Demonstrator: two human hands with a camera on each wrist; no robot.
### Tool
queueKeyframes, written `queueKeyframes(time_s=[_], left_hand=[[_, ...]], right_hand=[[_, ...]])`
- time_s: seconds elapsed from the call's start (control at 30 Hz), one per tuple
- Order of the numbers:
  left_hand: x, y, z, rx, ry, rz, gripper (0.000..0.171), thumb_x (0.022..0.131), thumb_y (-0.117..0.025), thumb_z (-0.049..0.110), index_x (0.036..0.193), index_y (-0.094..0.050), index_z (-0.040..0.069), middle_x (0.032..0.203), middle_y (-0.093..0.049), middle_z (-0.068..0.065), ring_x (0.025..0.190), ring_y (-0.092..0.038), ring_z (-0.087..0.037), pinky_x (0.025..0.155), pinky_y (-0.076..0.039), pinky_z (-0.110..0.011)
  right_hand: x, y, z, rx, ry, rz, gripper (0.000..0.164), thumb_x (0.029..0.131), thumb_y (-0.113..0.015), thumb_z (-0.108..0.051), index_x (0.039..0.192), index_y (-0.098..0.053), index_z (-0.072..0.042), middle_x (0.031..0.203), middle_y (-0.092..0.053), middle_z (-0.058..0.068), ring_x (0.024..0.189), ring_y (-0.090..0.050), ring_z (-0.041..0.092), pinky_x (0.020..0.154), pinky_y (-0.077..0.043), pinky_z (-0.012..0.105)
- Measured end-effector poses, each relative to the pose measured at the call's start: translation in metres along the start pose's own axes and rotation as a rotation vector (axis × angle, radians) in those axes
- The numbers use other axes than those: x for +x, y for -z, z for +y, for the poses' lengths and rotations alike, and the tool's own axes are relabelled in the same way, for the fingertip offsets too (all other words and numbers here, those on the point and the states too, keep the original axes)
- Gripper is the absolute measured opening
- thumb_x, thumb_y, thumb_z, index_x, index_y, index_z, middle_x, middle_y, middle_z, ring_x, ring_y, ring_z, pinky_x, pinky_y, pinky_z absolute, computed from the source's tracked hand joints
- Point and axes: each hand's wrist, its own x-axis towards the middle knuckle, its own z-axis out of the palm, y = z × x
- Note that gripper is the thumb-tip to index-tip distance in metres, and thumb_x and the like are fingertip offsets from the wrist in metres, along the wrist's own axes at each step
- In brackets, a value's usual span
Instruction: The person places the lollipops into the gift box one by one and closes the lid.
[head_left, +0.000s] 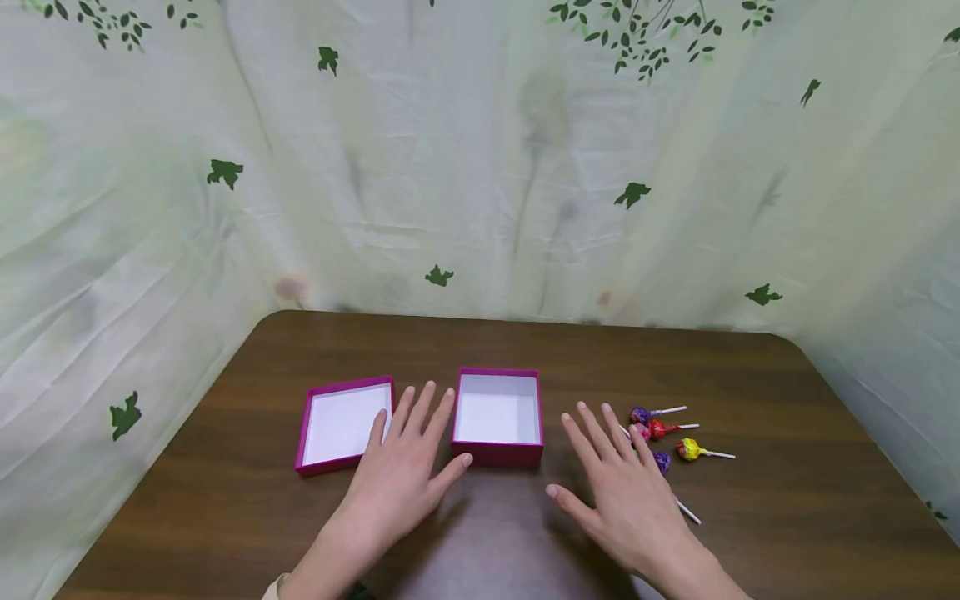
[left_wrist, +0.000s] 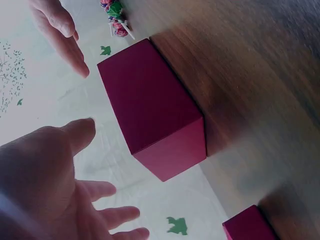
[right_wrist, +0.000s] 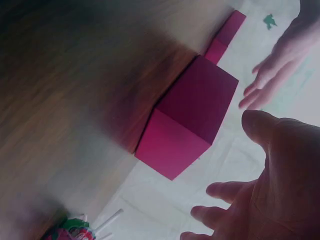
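Observation:
A magenta box (head_left: 498, 454) with a white inside stands upright at the middle of the table, its top uncovered. To its left lies the matching shallow lid (head_left: 345, 423), white inner side up. My left hand (head_left: 401, 471) hovers between lid and box, fingers spread, holding nothing. On the other side, my right hand (head_left: 626, 492) is held over the table with straight, spread fingers and partly covers a group of lollipops. Several wrapped lollipops show past it, among them a yellow lollipop (head_left: 688, 450) and a red lollipop (head_left: 658, 429). In both wrist views the hands are apart from the box.
The brown wooden table (head_left: 600, 350) has rounded far corners. Behind it and at both sides hangs a pale curtain (head_left: 480, 167) with green leaf prints. Lollipop sticks point to the right.

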Motion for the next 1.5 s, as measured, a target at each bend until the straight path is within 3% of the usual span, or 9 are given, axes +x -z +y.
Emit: queueKeyframes(time_s=[0.13,0.33,0.5,0.63,0.9,1.2,1.5], left_hand=[[0.004,-0.001,0.002,-0.108,-0.001,0.016,0.071,0.091,-0.047,0.055,0.148,-0.027,0.019,0.152,-0.023,-0.009,0.139,-0.017,-0.029,0.106,-0.023,-0.055],[0.015,-0.009,0.0,-0.393,0.055,0.01,0.06,0.093,-0.053,0.043,0.144,-0.037,0.016,0.147,-0.034,-0.01,0.133,-0.032,-0.027,0.102,-0.033,-0.049],[0.023,-0.019,-0.007,-0.601,0.13,-0.009,0.054,0.092,-0.058,0.031,0.141,-0.042,0.016,0.141,-0.042,-0.004,0.124,-0.045,-0.021,0.096,-0.042,-0.044],[0.026,-0.023,-0.012,-0.707,0.165,-0.069,0.052,0.093,-0.058,0.026,0.142,-0.041,0.019,0.14,-0.043,0.001,0.115,-0.054,-0.023,0.092,-0.045,-0.043],[0.029,-0.027,-0.018,-0.794,0.209,-0.171,0.053,0.094,-0.055,0.025,0.143,-0.036,0.029,0.144,-0.039,0.0,0.116,-0.052,-0.03,0.091,-0.045,-0.048],[0.032,-0.026,-0.022,-0.857,0.198,-0.195,0.051,0.093,-0.055,0.023,0.141,-0.039,0.033,0.142,-0.039,0.003,0.114,-0.054,-0.027,0.081,-0.049,-0.038],[0.032,-0.027,-0.022,-0.86,0.199,-0.21,0.052,0.093,-0.055,0.023,0.142,-0.038,0.031,0.143,-0.038,0.003,0.112,-0.055,-0.026,0.08,-0.049,-0.038]], right_hand=[[-0.001,0.002,0.005,-0.005,0.008,-0.006,0.079,0.084,-0.045,-0.068,0.149,-0.024,-0.027,0.155,-0.01,-0.006,0.141,0.001,0.02,0.112,-0.003,0.046],[-0.001,0.007,0.014,0.005,0.042,0.028,0.078,0.085,-0.048,-0.065,0.148,-0.025,-0.026,0.155,-0.013,-0.006,0.141,-0.004,0.019,0.112,-0.003,0.043],[-0.001,0.012,0.024,0.032,0.095,0.081,0.075,0.086,-0.05,-0.061,0.148,-0.027,-0.026,0.153,-0.019,-0.005,0.139,-0.018,0.022,0.11,-0.015,0.045],[-0.002,0.016,0.033,0.083,0.116,0.111,0.072,0.086,-0.053,-0.056,0.147,-0.029,-0.026,0.151,-0.027,-0.004,0.136,-0.027,0.024,0.105,-0.024,0.047],[-0.01,0.024,0.046,0.193,0.092,0.127,0.069,0.082,-0.065,-0.043,0.143,-0.037,-0.025,0.142,-0.04,-0.004,0.127,-0.039,0.019,0.099,-0.036,0.04],[-0.02,0.024,0.064,0.264,0.065,0.11,0.056,0.079,-0.072,-0.035,0.13,-0.053,-0.02,0.133,-0.049,-0.006,0.123,-0.044,0.016,0.094,-0.039,0.039],[-0.027,0.019,0.084,0.266,0.068,0.138,0.045,0.074,-0.077,-0.028,0.115,-0.061,-0.019,0.11,-0.056,-0.011,0.097,-0.053,0.007,0.077,-0.042,0.026]])
